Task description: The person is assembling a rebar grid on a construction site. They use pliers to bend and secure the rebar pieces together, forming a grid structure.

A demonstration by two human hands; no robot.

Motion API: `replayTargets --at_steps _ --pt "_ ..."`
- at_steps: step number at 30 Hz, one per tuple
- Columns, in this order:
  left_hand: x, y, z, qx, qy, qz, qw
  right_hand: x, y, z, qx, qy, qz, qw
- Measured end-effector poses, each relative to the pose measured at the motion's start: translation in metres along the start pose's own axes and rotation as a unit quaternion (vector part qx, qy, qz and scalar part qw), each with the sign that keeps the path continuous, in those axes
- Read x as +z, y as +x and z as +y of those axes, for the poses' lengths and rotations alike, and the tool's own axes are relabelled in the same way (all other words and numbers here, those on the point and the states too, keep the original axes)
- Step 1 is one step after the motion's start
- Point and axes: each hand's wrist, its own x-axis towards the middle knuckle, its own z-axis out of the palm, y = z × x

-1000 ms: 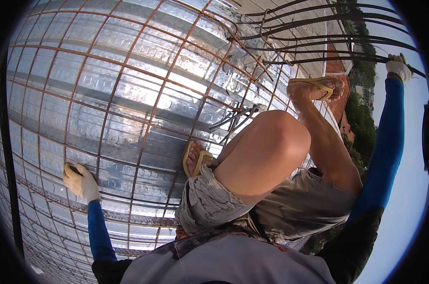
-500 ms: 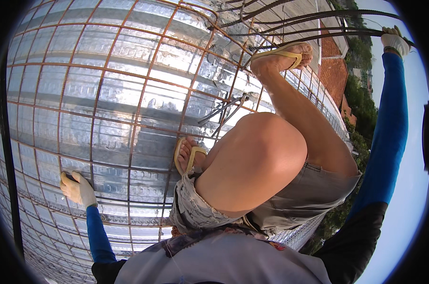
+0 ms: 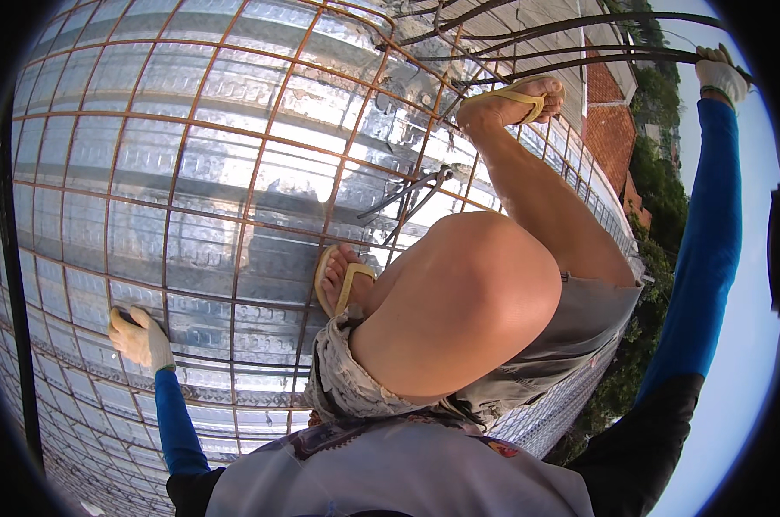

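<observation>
My left hand (image 3: 140, 337), in a pale work glove, is low at the left. Its fingers curl over a bar of the rusty steel mesh (image 3: 261, 138), which spreads over shiny ribbed metal decking (image 3: 196, 246). Far off at the upper right, my gloved right hand (image 3: 722, 74) is closed around a dark ribbed rebar (image 3: 605, 60), one of several reaching out past the deck's edge. A pair of pincers (image 3: 444, 174) lies on the mesh between my feet, handles spread apart and touched by neither hand.
My sandalled feet (image 3: 342, 280) rest on the mesh and by the rebars, with one knee (image 3: 493, 302) bent up in the middle. A black upright bar (image 3: 15, 302) stands at far left. Beyond the edge are a tiled roof (image 3: 608, 129) and trees (image 3: 657, 189).
The view and my knees have shifted slightly. The outer ends of the rebars sit a little lower or apart; both hands stay at nearly the same places.
</observation>
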Motion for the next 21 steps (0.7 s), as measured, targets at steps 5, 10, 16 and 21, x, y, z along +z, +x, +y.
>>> replayTargets --at_steps 5,10,16,21 --pt "0.009 -0.008 -0.002 -0.003 -0.004 0.011 1.0 0.023 -0.001 -0.026 -0.011 -0.014 -0.054 0.998" --pt "-0.001 0.001 0.0 0.006 0.028 -0.003 1.0 0.018 -0.057 0.004 -0.017 -0.038 -0.025 0.999" --pt "0.005 -0.002 -0.003 0.012 0.011 -0.005 1.0 0.023 -0.054 -0.016 -0.028 -0.04 -0.064 0.997" --pt "0.005 -0.004 -0.001 -0.004 0.033 -0.007 0.999 0.026 -0.049 -0.012 -0.014 -0.052 -0.047 0.997"
